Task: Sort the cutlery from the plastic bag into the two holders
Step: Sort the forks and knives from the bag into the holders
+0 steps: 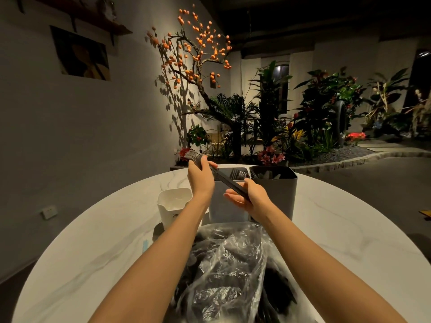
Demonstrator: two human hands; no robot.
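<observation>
L hand [201,176] grips fork bundle [218,174] nr tines | R hand [250,197] holds handle ends | above holders [275,183] at table far edge | light, stiff, slippery; grip mid-handles

White round marble-look tabletop [93,241], faint grey veining. Clear crinkled plastic bag [224,264] (dark cutlery inside). Light grey holder [224,206]; dark grey holder [279,194]. Small white cup [172,206]. Black forks [224,179].
</observation>
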